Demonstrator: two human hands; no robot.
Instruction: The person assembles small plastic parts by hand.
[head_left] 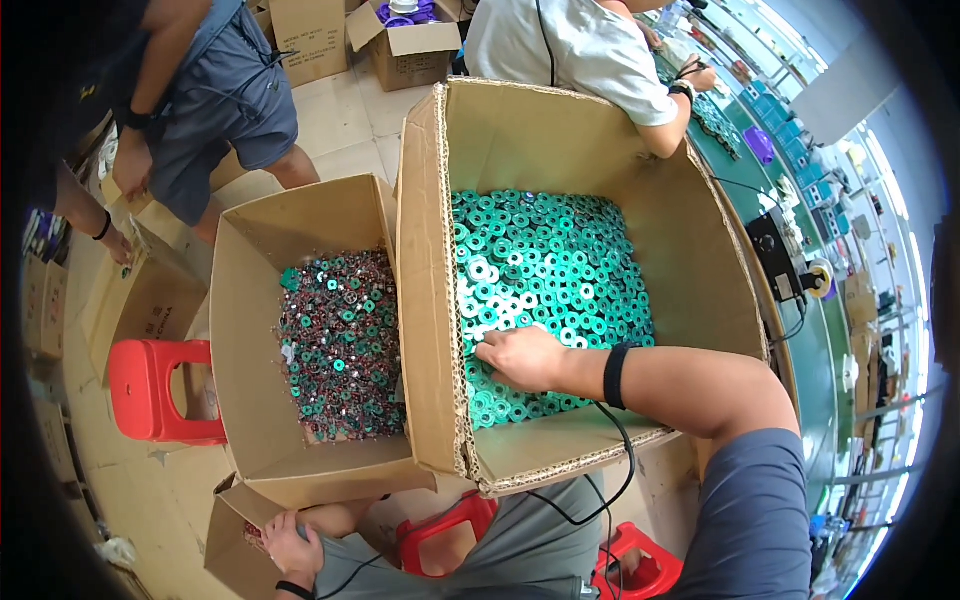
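Observation:
My right hand (525, 358) reaches into a large cardboard box (425, 280). Its fingers are curled and pressed together among green ring-shaped pieces (560, 260), which look like small circuit boards. What the fingertips grip, if anything, is hidden. A black band circles the right wrist. My left hand (292, 545) lies over my left knee, its fingers draped on the grey-green trouser leg, with no object visible in it. To the left of the large box, a lower box (250, 330) holds a mixed heap (345, 350) of small reddish and metallic bits with some green rings.
Red plastic stools (160, 390) stand left and below. One person in grey shorts (235, 95) is at the upper left; another in a white shirt (560, 50) works at the green bench (840, 380). A black cable (630, 450) loops beside the box. An open carton (405, 50) is behind.

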